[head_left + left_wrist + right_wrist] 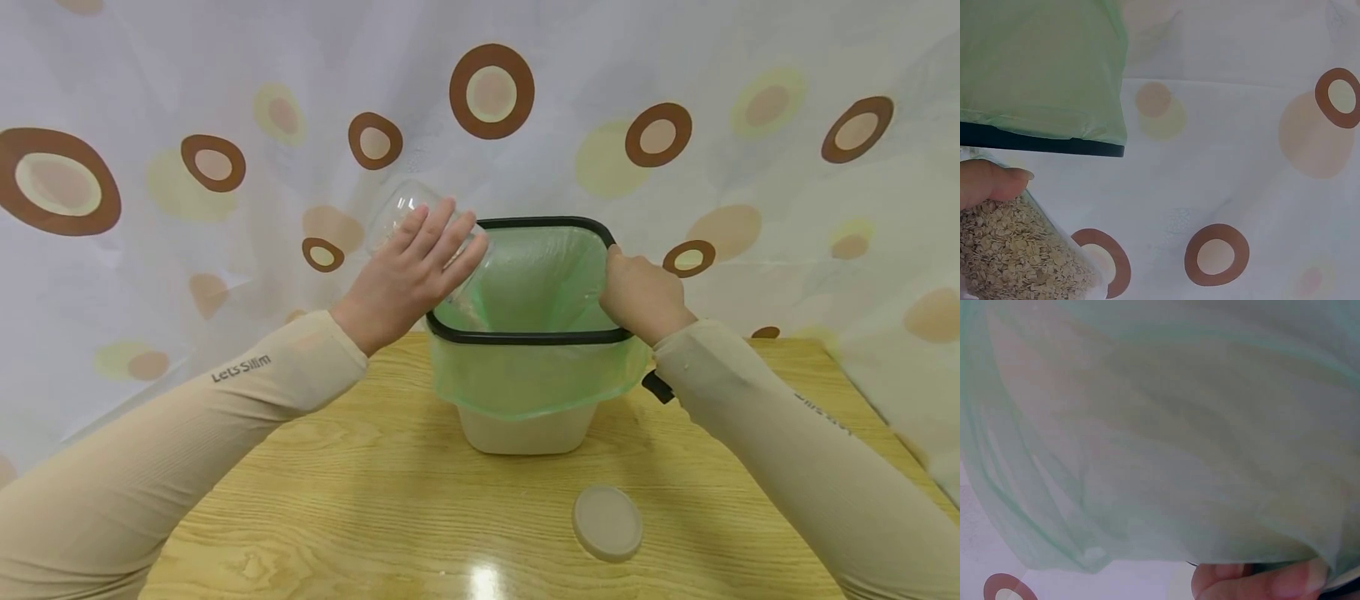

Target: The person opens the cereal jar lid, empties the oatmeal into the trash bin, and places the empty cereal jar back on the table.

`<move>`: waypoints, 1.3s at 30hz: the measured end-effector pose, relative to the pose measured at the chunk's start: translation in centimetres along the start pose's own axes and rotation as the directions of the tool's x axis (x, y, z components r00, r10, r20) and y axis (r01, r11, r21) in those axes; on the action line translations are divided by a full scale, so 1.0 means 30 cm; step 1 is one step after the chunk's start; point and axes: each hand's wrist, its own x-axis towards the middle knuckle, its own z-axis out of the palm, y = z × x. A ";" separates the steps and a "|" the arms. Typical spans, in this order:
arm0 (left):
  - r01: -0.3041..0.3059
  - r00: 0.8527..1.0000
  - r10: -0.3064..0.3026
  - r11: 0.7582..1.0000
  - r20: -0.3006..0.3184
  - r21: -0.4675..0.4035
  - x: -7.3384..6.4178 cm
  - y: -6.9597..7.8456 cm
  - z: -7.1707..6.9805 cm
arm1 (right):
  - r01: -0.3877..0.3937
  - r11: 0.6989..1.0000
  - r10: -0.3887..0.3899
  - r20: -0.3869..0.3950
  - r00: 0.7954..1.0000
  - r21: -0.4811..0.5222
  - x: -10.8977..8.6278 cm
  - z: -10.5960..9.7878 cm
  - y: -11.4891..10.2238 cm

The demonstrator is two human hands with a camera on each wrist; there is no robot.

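Note:
My left hand [420, 271] grips a clear jar [396, 204], tilted with its mouth toward the inside of a small bin [525, 433]. Rolled oats [1022, 256] fill much of the jar in the left wrist view, under the thumb. Pale oats show just past the jar's mouth, inside the bin's left side. A light green bag [540, 375] lines the bin and folds over its black rim [525, 337]. At the right side, my right hand [645, 292] holds the rim. Its fingers [1260, 584] curl at the bag's edge in the right wrist view.
On the wooden table [360, 500], a round beige lid [607, 522] lies in front of the bin. A short black part [658, 387] juts out at the bin's right, under the right wrist. Behind stands a white sheet [547, 167] with brown rings.

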 end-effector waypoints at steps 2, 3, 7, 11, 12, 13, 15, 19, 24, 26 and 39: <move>-0.006 1.000 0.006 1.000 0.011 0.005 0.000 0.001 0.000 | -0.002 1.000 0.002 0.000 1.000 0.000 0.000 -0.001 0.000; -0.008 1.000 0.008 1.000 0.015 0.008 0.000 0.001 -0.001 | -0.002 1.000 0.002 0.000 1.000 0.000 0.000 0.000 0.001; -0.008 1.000 0.007 1.000 0.017 0.014 0.001 0.000 -0.001 | 0.003 1.000 -0.003 -0.001 1.000 -0.003 -0.001 0.000 0.000; -0.008 1.000 0.008 1.000 0.000 0.014 0.002 -0.002 -0.001 | 0.005 1.000 -0.005 0.000 1.000 -0.002 -0.003 0.000 0.001; -0.008 1.000 0.008 1.000 -0.004 0.013 0.002 -0.002 -0.001 | 0.005 1.000 -0.005 0.000 1.000 -0.002 -0.003 0.000 0.001; -0.009 1.000 0.009 1.000 -0.007 0.013 0.003 -0.003 0.000 | 0.005 1.000 -0.005 0.000 1.000 -0.001 -0.004 0.000 0.001; -0.010 1.000 0.011 1.000 -0.012 0.019 0.003 -0.003 0.001 | 0.005 1.000 -0.005 0.000 1.000 0.000 -0.003 0.001 0.001; -0.013 1.000 0.014 1.000 -0.021 0.021 0.002 -0.004 0.004 | 0.006 1.000 -0.006 0.001 1.000 -0.003 -0.003 0.001 0.000; -0.019 1.000 0.020 0.999 -0.021 0.032 0.003 -0.005 0.003 | 0.006 1.000 -0.006 0.000 1.000 -0.002 -0.002 0.002 0.000; -0.023 1.000 0.024 0.999 -0.015 0.042 0.003 -0.005 0.003 | 0.005 1.000 -0.005 -0.003 1.000 -0.002 -0.002 0.002 0.001; -0.048 0.999 0.048 0.997 -0.003 0.068 0.002 -0.005 0.001 | 0.009 1.000 -0.009 0.000 1.000 -0.011 0.001 0.002 0.002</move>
